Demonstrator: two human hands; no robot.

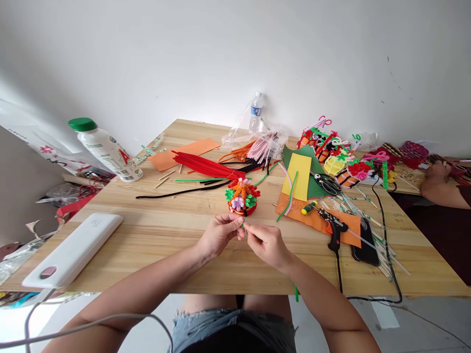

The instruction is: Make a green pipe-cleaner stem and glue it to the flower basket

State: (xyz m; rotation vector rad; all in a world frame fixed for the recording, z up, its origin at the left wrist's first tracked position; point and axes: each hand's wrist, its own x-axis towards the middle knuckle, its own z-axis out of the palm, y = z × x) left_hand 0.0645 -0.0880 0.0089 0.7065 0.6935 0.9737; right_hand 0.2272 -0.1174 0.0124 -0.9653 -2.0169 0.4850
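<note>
My left hand and my right hand meet near the middle of the table, fingertips closed in a pinch. Between them shows a tiny bit of green pipe cleaner; the fingers hide most of it. Just beyond my fingers stands a small round pipe-cleaner ornament in orange, red, green and lilac, with flower shapes on it. Another green length hangs at the table's front edge by my right forearm; whether it joins the held piece I cannot tell.
Red pipe cleaners lie behind the ornament. To the right are scissors, a screwdriver, a glue gun with its cord, and a phone. A power bank and bottle stand left. Another person's arm rests far right.
</note>
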